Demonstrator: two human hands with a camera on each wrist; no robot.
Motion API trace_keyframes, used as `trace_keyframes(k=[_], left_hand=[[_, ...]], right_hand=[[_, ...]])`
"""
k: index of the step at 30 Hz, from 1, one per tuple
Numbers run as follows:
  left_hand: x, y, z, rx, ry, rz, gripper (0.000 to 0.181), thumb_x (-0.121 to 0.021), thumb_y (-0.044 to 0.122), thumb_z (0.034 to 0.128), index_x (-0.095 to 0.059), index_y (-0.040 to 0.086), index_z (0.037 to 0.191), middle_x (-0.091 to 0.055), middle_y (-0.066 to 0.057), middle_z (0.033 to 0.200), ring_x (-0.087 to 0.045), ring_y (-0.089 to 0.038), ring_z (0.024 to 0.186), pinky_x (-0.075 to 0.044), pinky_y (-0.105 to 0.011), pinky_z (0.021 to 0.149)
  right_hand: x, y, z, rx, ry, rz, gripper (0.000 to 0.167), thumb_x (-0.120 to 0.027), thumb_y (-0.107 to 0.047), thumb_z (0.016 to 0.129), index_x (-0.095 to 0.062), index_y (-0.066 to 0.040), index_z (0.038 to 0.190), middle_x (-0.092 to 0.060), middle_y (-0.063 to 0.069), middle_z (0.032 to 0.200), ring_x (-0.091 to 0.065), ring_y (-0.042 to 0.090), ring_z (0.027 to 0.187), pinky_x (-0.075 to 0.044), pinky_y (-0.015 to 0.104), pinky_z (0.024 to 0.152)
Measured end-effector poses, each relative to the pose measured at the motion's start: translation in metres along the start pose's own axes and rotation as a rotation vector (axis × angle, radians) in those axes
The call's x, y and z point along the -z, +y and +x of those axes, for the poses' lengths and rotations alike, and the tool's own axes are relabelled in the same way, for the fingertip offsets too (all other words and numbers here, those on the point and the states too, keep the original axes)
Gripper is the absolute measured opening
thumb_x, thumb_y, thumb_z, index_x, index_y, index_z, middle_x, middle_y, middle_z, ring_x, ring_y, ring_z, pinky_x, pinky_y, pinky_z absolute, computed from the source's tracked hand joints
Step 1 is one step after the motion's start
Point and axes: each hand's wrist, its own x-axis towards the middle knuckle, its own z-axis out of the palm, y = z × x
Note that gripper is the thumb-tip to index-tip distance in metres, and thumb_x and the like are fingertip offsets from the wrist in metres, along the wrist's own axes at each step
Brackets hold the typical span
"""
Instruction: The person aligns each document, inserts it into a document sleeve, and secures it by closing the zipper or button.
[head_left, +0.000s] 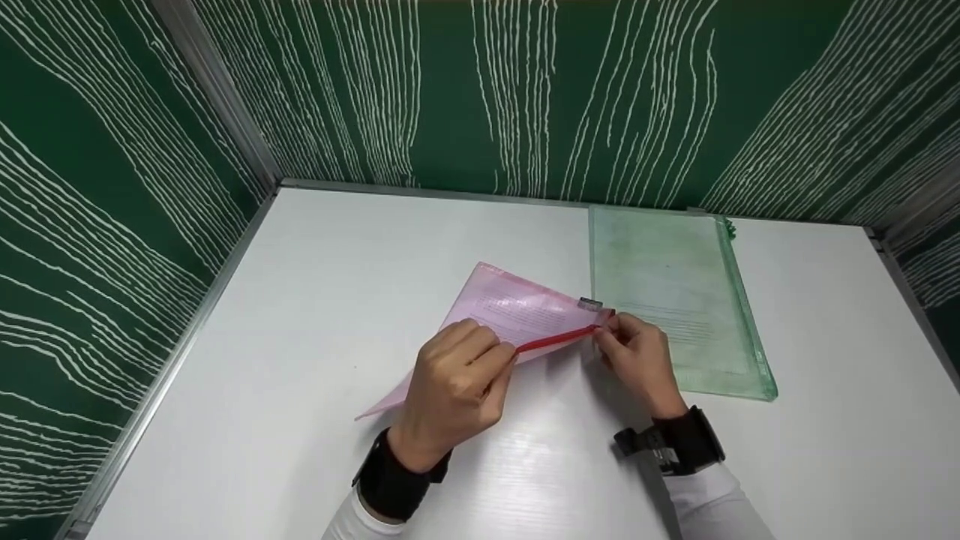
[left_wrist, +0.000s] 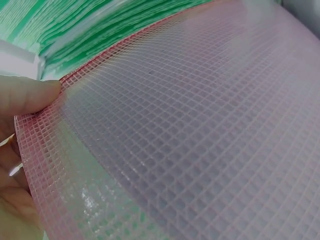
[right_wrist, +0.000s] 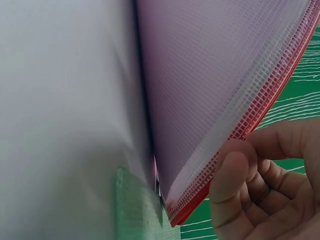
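Observation:
A pink mesh zip pouch [head_left: 517, 304] with a red zipper [head_left: 555, 341] is tilted up off the white table, printed paper showing through it. My left hand [head_left: 461, 375] grips its near edge at the left end of the visible zipper. Toward the right corner, my right hand [head_left: 641, 364] pinches the zipper edge between thumb and finger. The left wrist view shows the left thumb [left_wrist: 30, 95] pressed on the mesh border. In the right wrist view, the right fingers [right_wrist: 232, 175] hold the red edge; whether they hold a zipper slider cannot be told.
A green mesh zip pouch [head_left: 660, 262] with paper inside lies flat at the back right, partly behind the right hand. The white table [head_left: 315, 270] has metal-edged borders, and green walls [head_left: 442, 97] with white wavy lines rise behind and beside it.

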Motion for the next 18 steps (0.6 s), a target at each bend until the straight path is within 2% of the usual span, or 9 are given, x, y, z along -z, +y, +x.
trace_keyframes(k=[9, 18], left_hand=[[0.0022, 0.0008, 0.0004, 0.000, -0.015, 0.023, 0.012, -0.060, -0.001, 0.0752, -0.061, 0.008, 0.066, -0.046, 0.000, 0.060, -0.042, -0.013, 0.058, -0.035, -0.024, 0.055], [0.0035, 0.0013, 0.0005, -0.003, -0.012, 0.018, 0.012, -0.059, -0.001, 0.0751, -0.061, 0.008, 0.067, -0.046, 0.001, 0.060, -0.039, -0.013, 0.057, -0.033, -0.024, 0.054]], right_hand=[[-0.0001, 0.0042, 0.0019, -0.031, -0.007, 0.006, 0.015, -0.060, -0.012, 0.087, -0.059, -0.009, 0.072, -0.053, 0.006, 0.056, -0.046, 0.011, 0.045, -0.038, 0.024, 0.042], [0.0006, 0.0054, 0.0024, -0.019, 0.004, -0.008, 0.014, -0.060, -0.012, 0.087, -0.059, -0.009, 0.073, -0.051, 0.006, 0.055, -0.045, 0.012, 0.044, -0.038, 0.025, 0.042]])
